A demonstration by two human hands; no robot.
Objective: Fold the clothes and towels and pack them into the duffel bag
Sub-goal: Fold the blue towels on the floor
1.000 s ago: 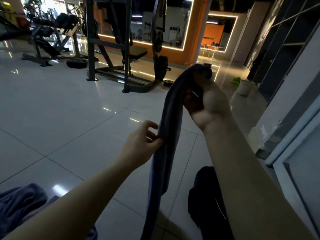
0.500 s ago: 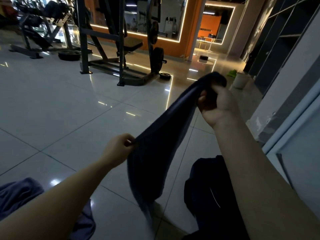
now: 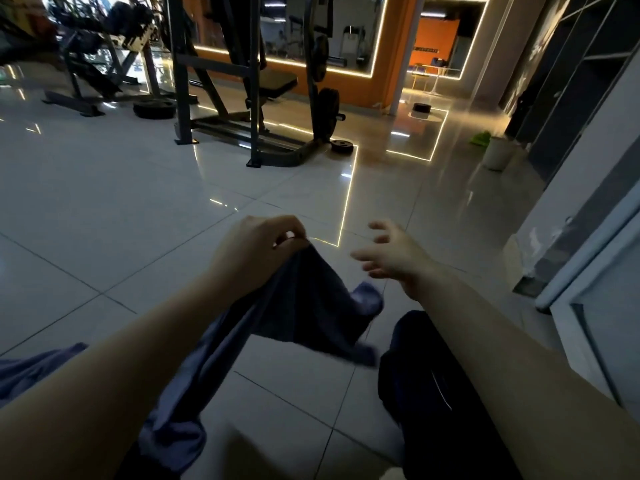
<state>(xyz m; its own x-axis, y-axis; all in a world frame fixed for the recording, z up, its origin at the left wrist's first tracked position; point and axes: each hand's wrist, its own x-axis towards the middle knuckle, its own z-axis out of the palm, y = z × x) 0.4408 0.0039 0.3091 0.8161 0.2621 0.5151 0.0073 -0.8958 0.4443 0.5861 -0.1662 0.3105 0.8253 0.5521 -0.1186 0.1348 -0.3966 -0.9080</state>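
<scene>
I see a glossy tiled floor (image 3: pixel 104 202) filling the view, with a weight rack (image 3: pixel 249 98) standing at the far end. Nearer me, a dark duffel bag (image 3: pixel 426 393) lies on the tiles under the right forearm. A blue towel (image 3: pixel 304 306) hangs in the air above the floor (its lower edge blurred), just left of the bag. My left hand (image 3: pixel 256 251) pinches its top edge. My right hand (image 3: pixel 394 258) hovers beside it, fingers spread, holding nothing.
</scene>
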